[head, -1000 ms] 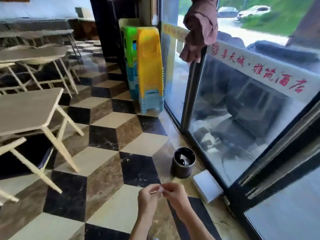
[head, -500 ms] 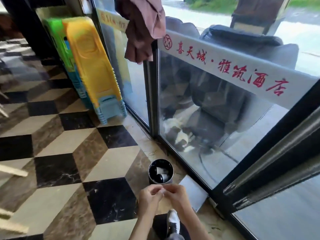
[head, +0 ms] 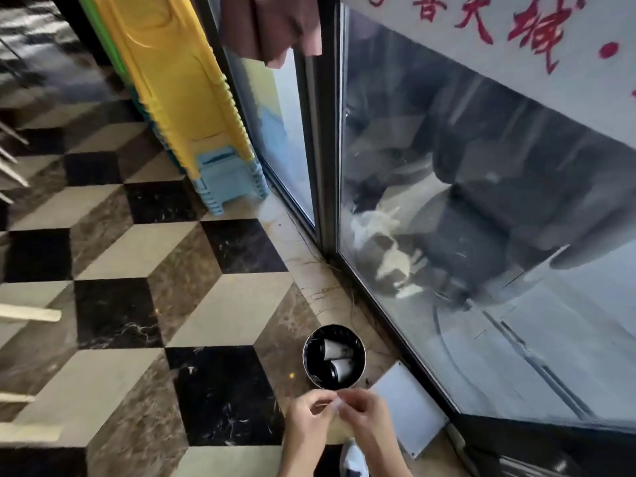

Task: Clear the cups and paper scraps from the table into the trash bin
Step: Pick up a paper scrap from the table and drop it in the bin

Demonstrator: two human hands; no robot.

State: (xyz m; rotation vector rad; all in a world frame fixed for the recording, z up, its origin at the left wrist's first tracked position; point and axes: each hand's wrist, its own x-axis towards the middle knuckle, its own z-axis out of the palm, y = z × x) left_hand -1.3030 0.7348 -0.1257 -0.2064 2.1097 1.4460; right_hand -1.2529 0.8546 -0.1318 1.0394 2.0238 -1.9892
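A small round black trash bin stands on the floor beside the glass door. Two white cups lie on their sides inside it. My left hand and my right hand meet just in front of the bin's near rim, fingertips pinched together on a small white paper scrap. The scrap is mostly hidden by my fingers. Both hands hover above the floor, slightly nearer to me than the bin.
A flat white box lies right of the bin against the door frame. A stack of yellow, green and blue plastic stools stands further back. Pale table legs show at the left. My white shoe is below my hands.
I have stepped closer to the bin, which now sits right in front of my hands. My hands stay pinched together on the scrap throughout.
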